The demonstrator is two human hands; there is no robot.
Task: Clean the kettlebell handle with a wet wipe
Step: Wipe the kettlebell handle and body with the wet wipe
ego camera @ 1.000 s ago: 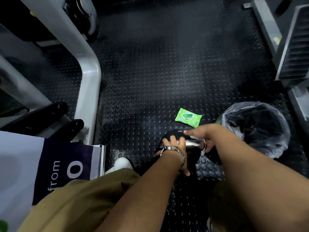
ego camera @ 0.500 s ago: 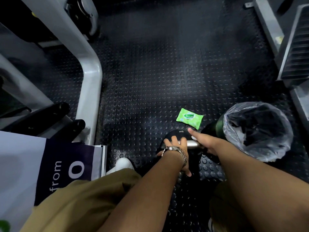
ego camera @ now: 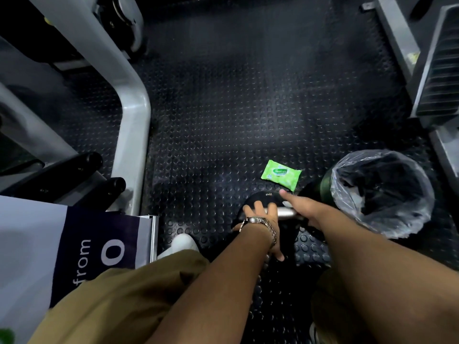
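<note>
Silver link watch (ego camera: 260,223), khaki trousers (ego camera: 124,299), white shoe (ego camera: 180,244).

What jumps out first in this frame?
The bright green wipe pack lies on the dark studded floor, just beyond the hands. Nearer the camera, the left hand and right hand lie on the silver handle of a black kettlebell. To the right stands a bin lined with clear plastic.

Dim light pools on the black studded rubber floor (ego camera: 236,115) before me; corners go dark, the grey metal frame (ego camera: 134,120) bows at the edge, detail soft.
</note>
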